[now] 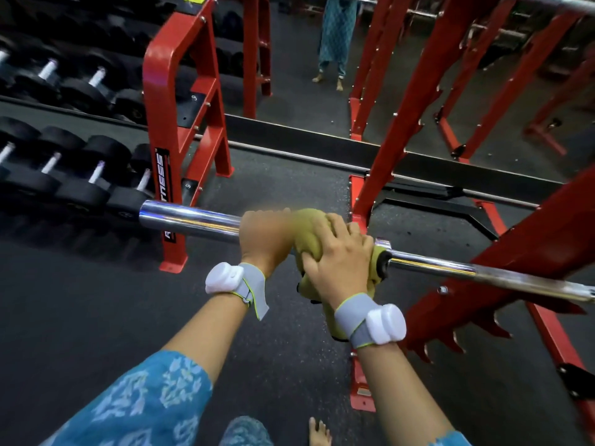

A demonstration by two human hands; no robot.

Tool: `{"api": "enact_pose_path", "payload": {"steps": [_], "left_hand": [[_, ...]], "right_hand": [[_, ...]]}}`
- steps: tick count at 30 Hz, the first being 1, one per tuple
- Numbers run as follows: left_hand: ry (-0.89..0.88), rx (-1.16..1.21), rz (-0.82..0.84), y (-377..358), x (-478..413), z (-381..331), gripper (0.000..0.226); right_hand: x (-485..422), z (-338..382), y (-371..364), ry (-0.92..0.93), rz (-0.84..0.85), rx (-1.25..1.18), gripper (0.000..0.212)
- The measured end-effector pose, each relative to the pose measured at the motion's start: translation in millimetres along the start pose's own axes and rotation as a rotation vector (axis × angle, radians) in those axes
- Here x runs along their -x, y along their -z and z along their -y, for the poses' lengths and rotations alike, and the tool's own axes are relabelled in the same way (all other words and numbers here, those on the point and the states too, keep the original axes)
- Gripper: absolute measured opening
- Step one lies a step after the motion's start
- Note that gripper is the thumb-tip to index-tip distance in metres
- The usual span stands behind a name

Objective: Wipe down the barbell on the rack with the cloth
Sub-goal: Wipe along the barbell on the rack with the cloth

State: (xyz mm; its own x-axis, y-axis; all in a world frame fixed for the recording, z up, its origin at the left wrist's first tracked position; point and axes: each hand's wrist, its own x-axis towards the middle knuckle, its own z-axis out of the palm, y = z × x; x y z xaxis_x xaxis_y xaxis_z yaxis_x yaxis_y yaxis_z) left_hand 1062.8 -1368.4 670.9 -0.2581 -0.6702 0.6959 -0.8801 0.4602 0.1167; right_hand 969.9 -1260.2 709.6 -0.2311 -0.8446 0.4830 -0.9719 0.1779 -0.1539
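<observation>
Well, the barbell [190, 218] is heavy steel and stiff, so I judge it will stay put on the red rack [402, 123] while I rub it. It needs no lifting, only steadying. Its chrome looks slick, and a bare palm would likely slide on it. The cloth [310, 233] is the opposite: soft, light and easily bunched, so I take it in a full wrap around the metal rather than by a corner.

The bar lies across the rack in front of me. Its thick polished sleeve runs out to my left, and a thinner shaft runs right past a collar. The sleeve shines with bright streaks; the shaft looks duller further along. The cloth is yellow-green and crumpled around the sleeve beside the collar, with a tail hanging below.

My right hand [341, 255] presses down on the cloth, fingers curled over it and gripping it against the bar. My left hand [264, 239] is blurred but curls around the sleeve just beside the cloth. I cannot tell whether it also catches the cloth's edge.
</observation>
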Motion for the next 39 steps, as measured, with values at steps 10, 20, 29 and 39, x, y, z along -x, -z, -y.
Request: {"api": "enact_pose_path", "payload": {"steps": [10, 20, 29, 39], "left_hand": [[0.058, 0.101, -0.034, 2, 1, -4, 0.048], [0.052, 0.044, -0.029, 0, 1, -4, 0.047], [0.063, 0.082, -0.034, 3, 2, -5, 0.048], [0.071, 0.108, -0.015, 2, 3, -4, 0.048]], "right_hand": [[-23, -20, 17, -0.276, 0.132, 0.086, 0.048], [-5, -25, 18, -0.033, -0.007, -0.027, 0.040], [-33, -13, 20, -0.144, 0.225, 0.059, 0.043], [-10, -31, 24, -0.144, 0.081, 0.029, 0.046]]}}
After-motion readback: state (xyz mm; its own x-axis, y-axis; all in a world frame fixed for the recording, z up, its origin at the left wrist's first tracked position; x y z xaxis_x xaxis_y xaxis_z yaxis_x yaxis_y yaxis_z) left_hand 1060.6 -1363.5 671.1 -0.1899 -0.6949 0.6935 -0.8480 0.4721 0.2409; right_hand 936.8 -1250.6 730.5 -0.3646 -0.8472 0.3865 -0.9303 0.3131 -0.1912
